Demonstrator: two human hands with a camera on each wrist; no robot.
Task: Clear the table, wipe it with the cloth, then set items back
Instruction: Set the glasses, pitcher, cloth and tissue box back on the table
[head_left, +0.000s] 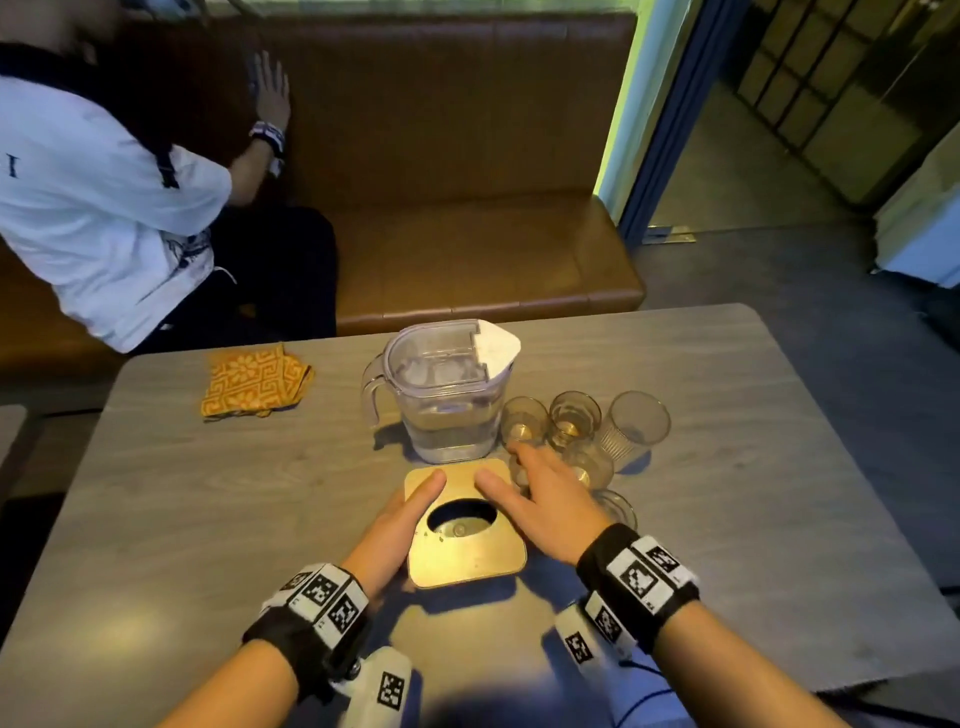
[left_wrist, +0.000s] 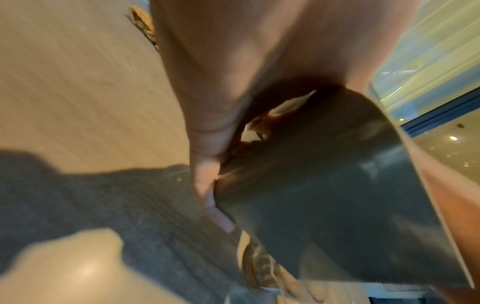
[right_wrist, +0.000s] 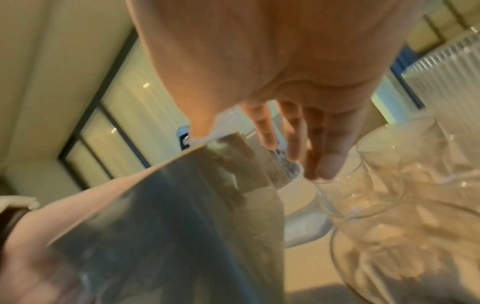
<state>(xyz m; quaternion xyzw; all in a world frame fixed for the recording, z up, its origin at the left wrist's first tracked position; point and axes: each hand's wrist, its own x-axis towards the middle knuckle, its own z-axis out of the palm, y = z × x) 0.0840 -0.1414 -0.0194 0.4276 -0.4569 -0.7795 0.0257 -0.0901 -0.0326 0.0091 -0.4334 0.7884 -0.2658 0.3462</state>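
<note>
A gold metal box (head_left: 467, 564) with an oval hole in its top stands on the grey table (head_left: 727, 467) right in front of me. My left hand (head_left: 400, 525) grips its left side, thumb on top, fingers pressed against the dark side wall (left_wrist: 324, 195). My right hand (head_left: 550, 504) lies at the box's right side with its thumb on the top. Its fingers (right_wrist: 322, 156) are straight and reach past the box (right_wrist: 182, 226) to the glasses (right_wrist: 389, 185). A folded orange patterned cloth (head_left: 257, 382) lies at the far left of the table.
A clear water pitcher (head_left: 447, 400) stands just behind the box. Several drinking glasses (head_left: 574, 421), one of them fluted (head_left: 639, 423), cluster to its right, under my right fingers. A person in a white shirt (head_left: 104, 208) sits on the brown bench (head_left: 467, 249) behind the table.
</note>
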